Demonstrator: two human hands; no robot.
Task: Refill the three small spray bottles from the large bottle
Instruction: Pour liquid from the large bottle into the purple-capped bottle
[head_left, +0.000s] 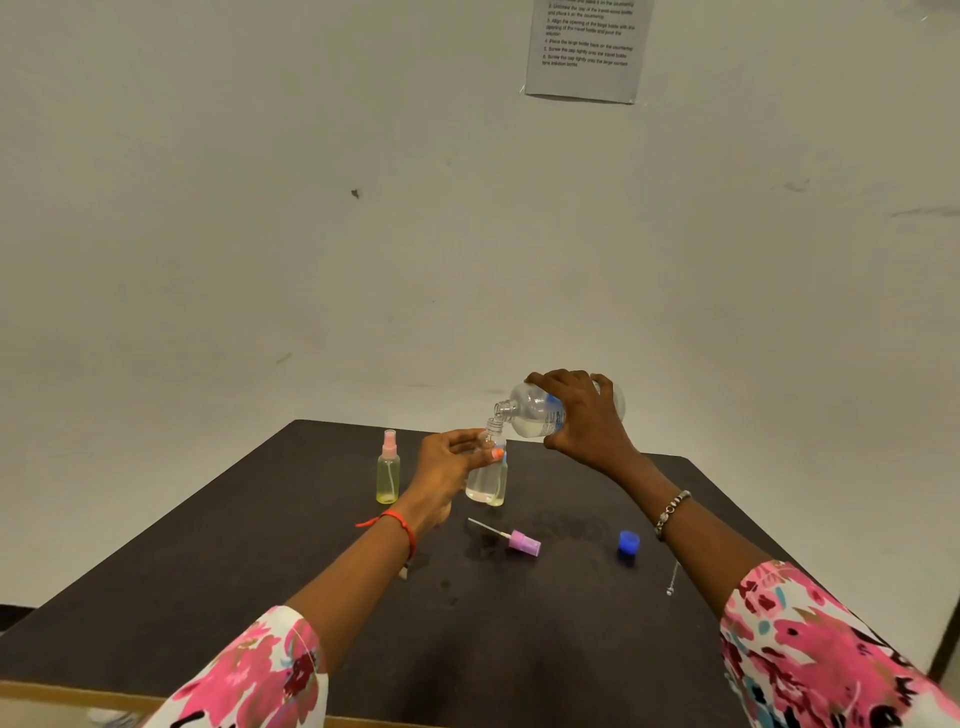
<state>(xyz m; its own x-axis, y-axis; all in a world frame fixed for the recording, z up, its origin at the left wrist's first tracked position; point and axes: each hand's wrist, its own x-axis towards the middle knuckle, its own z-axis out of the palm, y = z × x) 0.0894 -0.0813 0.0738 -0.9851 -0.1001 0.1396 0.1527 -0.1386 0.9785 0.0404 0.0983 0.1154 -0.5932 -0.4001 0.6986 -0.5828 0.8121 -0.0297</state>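
Observation:
My right hand (582, 415) grips the large clear bottle (535, 413), tipped on its side with its open neck pointing left and down. Its mouth sits right over the open neck of a small clear spray bottle (485, 478), which my left hand (447, 467) holds upright, slightly above the dark table (260, 597). Another small bottle with yellowish liquid is partly hidden just behind the held one. A yellow spray bottle with a pink sprayer (388, 470) stands at the left. A purple spray head with its tube (514, 539) lies on the table.
A blue cap (627, 543) rests on the table at the right, below my right wrist. A thin white tube (671, 579) lies nearer the right edge. Wet spots mark the tabletop near the spray head. A printed sheet (584, 49) hangs on the wall behind.

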